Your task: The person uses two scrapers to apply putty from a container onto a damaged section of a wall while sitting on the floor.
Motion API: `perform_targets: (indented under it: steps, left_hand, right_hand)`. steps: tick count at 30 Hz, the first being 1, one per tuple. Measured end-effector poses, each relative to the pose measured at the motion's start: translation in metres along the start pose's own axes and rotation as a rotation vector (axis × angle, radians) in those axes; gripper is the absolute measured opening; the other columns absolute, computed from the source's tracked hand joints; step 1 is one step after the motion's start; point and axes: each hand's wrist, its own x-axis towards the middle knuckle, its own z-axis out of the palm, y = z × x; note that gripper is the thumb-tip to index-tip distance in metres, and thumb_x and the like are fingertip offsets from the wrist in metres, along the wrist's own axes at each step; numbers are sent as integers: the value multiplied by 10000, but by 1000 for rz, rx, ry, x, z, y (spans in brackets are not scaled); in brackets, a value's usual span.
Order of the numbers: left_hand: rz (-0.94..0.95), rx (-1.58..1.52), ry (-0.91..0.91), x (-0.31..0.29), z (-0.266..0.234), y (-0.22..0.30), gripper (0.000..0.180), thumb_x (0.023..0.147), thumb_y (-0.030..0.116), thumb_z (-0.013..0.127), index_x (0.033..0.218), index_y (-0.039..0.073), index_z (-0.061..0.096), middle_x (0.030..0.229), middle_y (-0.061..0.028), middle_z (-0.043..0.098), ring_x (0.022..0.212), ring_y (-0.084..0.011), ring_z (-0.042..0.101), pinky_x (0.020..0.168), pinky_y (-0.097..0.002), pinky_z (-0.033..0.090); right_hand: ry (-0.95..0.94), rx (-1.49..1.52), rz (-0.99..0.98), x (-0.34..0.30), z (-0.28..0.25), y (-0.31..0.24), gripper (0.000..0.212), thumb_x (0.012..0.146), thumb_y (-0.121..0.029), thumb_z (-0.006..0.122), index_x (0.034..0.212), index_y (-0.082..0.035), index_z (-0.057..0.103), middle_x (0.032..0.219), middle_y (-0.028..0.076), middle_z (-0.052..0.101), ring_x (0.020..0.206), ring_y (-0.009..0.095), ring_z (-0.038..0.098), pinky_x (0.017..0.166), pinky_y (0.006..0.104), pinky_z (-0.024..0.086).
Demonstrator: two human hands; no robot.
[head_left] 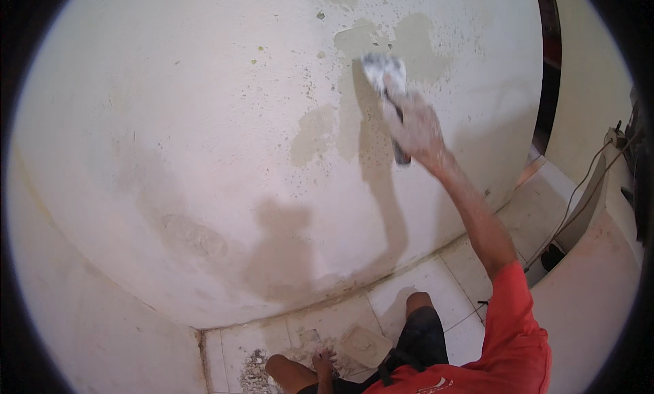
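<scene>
My right hand (419,131), dusted white, grips the dark handle of a putty knife (385,73). Its wide blade, smeared with white and grey, is up against the wall (225,108) or just off it; I cannot tell which. Around the blade are grey-green patches (422,46) of filler or bared plaster, with small pits and specks. Down by my knees, my left hand (325,360) has its fingers curled. Just beyond it shows a small pale flat piece (310,337), and whether the hand holds it is unclear.
On the tiled floor (409,285) a pale square tray (366,346) lies between my knees. Crumbled debris (255,373) is heaped at the left knee. At right, a low curved wall (593,278) carries hanging cables (579,189). A side wall (102,312) meets the corner at left.
</scene>
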Motion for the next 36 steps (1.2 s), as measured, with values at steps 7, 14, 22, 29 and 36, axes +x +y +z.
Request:
perform_targets:
  steps: [7,14,22,29,36]
  left_hand:
    - [16,101,-21,-2,20,21,252,966,166,489,1030,-70,549,893,-143,635,758,-230,690,530,-309,565]
    - [-49,-19,-34,1,14,4,256,969,173,496,1038,-69,546,895,-149,648,760,-235,691,533,-316,562]
    - [-102,-37,-5,5,15,-2,247,971,147,481,1075,-72,530,903,-160,644,742,-252,688,534,-331,576]
    - [-118,-51,-38,12,19,-15,250,964,142,490,1092,-71,520,891,-164,635,754,-259,690,515,-342,570]
    - [-140,-31,-71,18,3,-21,218,966,156,498,1028,-46,548,873,-154,636,755,-248,691,532,-330,562]
  right_hand:
    - [108,173,12,64,-23,-24,569,898,-326,507,1334,39,504,846,321,641,767,408,657,781,443,515]
    - [-89,-31,-108,-18,1,-11,550,924,-348,509,1436,-157,443,1009,210,605,744,374,645,698,489,527]
    - [200,-110,-144,16,1,63,580,934,-265,587,1477,-263,382,979,113,560,689,292,633,599,408,550]
    - [176,-178,-81,20,32,73,594,939,-294,575,1486,-204,360,987,168,547,661,333,630,571,431,546]
    - [-23,12,55,-49,27,70,561,943,-290,565,1455,-129,400,1072,213,563,782,384,639,699,472,537]
